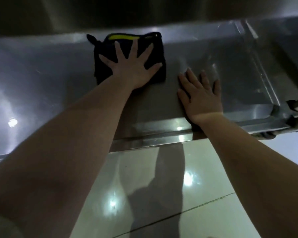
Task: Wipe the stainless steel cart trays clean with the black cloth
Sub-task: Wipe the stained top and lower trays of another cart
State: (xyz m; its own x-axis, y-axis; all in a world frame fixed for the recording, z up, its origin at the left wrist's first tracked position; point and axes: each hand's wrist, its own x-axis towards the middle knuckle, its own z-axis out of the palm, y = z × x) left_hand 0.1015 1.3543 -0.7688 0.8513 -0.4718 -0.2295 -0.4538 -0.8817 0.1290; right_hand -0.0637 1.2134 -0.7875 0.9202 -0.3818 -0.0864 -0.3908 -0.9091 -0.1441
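A folded black cloth with a yellow-green stripe along its far edge lies on the stainless steel cart tray, close to the tray's back wall. My left hand is pressed flat on the cloth, fingers spread wide. My right hand rests flat on the bare steel just right of the cloth, near the tray's front rim, fingers slightly apart and holding nothing.
The underside of an upper shelf hangs dark over the tray. A cart post and fitting stand at the right corner. Glossy floor tiles lie below the tray's front rim.
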